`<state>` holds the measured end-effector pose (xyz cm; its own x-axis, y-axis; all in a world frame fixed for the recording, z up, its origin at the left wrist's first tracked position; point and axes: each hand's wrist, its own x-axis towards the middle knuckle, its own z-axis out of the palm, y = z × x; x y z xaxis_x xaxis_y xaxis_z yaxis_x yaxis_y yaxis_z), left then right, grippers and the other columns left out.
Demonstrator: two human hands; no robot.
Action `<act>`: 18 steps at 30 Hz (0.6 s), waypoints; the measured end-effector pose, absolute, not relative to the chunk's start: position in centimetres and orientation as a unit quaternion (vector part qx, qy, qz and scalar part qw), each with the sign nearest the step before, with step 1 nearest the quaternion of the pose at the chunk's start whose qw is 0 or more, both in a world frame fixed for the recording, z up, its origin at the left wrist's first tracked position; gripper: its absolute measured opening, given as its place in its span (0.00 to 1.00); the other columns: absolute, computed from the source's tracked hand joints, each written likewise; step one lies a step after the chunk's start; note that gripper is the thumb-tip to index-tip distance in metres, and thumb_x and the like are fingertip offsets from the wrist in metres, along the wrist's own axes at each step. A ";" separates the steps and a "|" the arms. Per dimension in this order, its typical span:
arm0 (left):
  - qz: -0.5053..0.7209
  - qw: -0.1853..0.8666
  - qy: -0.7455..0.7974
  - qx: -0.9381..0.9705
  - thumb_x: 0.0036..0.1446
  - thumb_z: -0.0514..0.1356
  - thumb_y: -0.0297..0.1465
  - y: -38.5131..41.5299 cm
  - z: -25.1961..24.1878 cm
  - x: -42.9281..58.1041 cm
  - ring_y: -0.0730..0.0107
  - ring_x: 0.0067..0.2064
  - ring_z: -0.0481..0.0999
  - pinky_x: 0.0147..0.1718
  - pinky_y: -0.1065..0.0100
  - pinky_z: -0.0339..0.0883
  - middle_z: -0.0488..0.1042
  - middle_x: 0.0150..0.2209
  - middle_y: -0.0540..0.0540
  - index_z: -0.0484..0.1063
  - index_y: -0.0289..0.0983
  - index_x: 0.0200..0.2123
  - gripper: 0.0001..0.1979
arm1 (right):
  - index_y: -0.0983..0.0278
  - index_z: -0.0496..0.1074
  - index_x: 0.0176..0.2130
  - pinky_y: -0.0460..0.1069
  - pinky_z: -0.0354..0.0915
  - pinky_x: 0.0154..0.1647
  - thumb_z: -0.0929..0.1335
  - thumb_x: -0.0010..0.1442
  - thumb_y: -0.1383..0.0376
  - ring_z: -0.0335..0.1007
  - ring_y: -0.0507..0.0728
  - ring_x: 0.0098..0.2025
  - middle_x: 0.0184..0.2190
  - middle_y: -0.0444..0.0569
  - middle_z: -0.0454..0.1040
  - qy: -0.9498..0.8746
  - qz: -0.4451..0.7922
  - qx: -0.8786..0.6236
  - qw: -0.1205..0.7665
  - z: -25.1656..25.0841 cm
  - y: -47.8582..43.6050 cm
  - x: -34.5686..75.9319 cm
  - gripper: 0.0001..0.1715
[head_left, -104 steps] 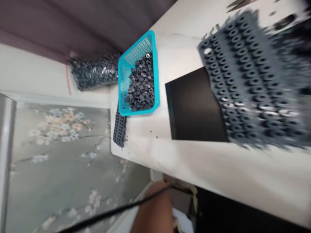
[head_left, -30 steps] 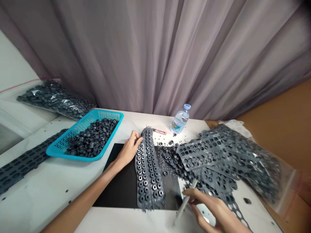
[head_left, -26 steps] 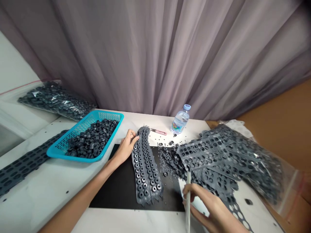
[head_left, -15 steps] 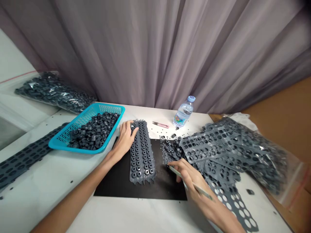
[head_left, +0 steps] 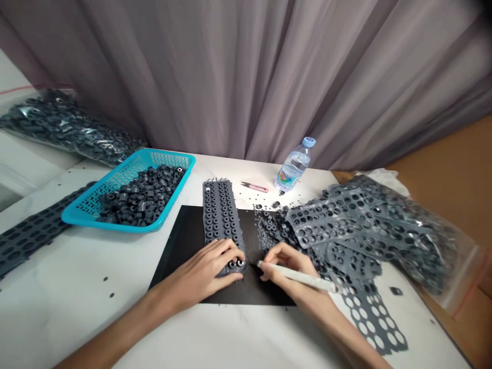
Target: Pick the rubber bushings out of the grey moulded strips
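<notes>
A dark grey rubber sheet (head_left: 221, 215) with rows of moulded ring-shaped parts lies lengthwise on a black mat (head_left: 184, 246). My left hand (head_left: 211, 266) is closed over its near end, fingers across the rings and thumb at the near edge. Just right of the sheet, my right hand (head_left: 295, 266) grips a slim white pen-like tool (head_left: 303, 277). The tool's tip end points left toward the sheet, apart from it; its exact kind is unclear. Beyond my right hand lies a pile of small dark rubber bits (head_left: 269, 225).
At left stand a blue basket (head_left: 157, 225) of loose rubber parts and a filled clear bag (head_left: 73, 125). Pink thread snips (head_left: 255, 187) and a water bottle (head_left: 294, 166) are at the back. Punched-out sheets (head_left: 330, 220) and another bag (head_left: 426, 251) spread across the right.
My left hand has moved from the sheet's far end to its near end. My right hand has turned the white tool flatter, its tip shifting slightly left. The view has shifted a little.
</notes>
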<state>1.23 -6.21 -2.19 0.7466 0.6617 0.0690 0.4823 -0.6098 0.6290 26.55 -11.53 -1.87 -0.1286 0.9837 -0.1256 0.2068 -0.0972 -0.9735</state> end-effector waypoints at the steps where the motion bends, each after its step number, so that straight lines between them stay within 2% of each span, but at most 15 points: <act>1: 0.146 0.312 0.322 0.882 0.71 0.60 0.36 -6.2 -2.1 1.1 0.59 0.54 0.74 0.56 0.60 0.67 0.73 0.49 0.47 0.70 0.45 0.52 0.09 | 0.63 0.72 0.38 0.47 0.67 0.35 0.72 0.65 0.53 0.76 0.55 0.32 0.27 0.45 0.78 -0.553 0.513 -0.534 0.381 -2.1 -11.8 26.3 0.16; 5: 0.143 0.343 0.316 0.873 0.71 0.60 0.35 -6.3 -1.7 0.9 0.62 0.51 0.75 0.52 0.63 0.68 0.74 0.46 0.49 0.71 0.46 0.51 0.07 | 0.64 0.74 0.43 0.48 0.68 0.36 0.66 0.72 0.53 0.78 0.56 0.31 0.26 0.46 0.79 -0.558 0.525 -0.531 0.361 -3.0 -12.4 25.3 0.17; 9: 0.156 0.325 0.302 0.882 0.73 0.57 0.32 -6.0 -1.7 0.8 0.65 0.50 0.76 0.53 0.64 0.67 0.74 0.47 0.49 0.73 0.44 0.50 0.07 | 0.64 0.75 0.39 0.48 0.67 0.36 0.65 0.72 0.52 0.78 0.56 0.31 0.26 0.47 0.79 -0.560 0.523 -0.531 0.362 -3.1 -12.5 24.8 0.20; 13: 0.151 0.283 0.283 0.904 0.72 0.58 0.29 -6.1 -1.8 0.7 0.63 0.51 0.76 0.56 0.61 0.65 0.74 0.48 0.48 0.72 0.42 0.49 0.06 | 0.64 0.74 0.37 0.47 0.65 0.34 0.68 0.70 0.54 0.75 0.55 0.31 0.27 0.48 0.80 -0.567 0.524 -0.529 0.352 -3.1 -12.4 24.3 0.16; 18: 0.136 0.238 0.287 0.918 0.72 0.57 0.31 -6.6 -1.9 0.8 0.61 0.52 0.76 0.58 0.58 0.65 0.74 0.49 0.47 0.71 0.42 0.51 0.07 | 0.63 0.70 0.43 0.46 0.65 0.30 0.68 0.69 0.58 0.74 0.53 0.26 0.24 0.44 0.76 -0.554 0.536 -0.521 0.368 -3.2 -12.5 23.7 0.11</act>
<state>0.76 -6.57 -1.88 0.7988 0.5909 0.1133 0.4618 -0.7229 0.5140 23.70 -12.46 -3.24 -0.1866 0.9708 -0.1506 0.1826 -0.1164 -0.9763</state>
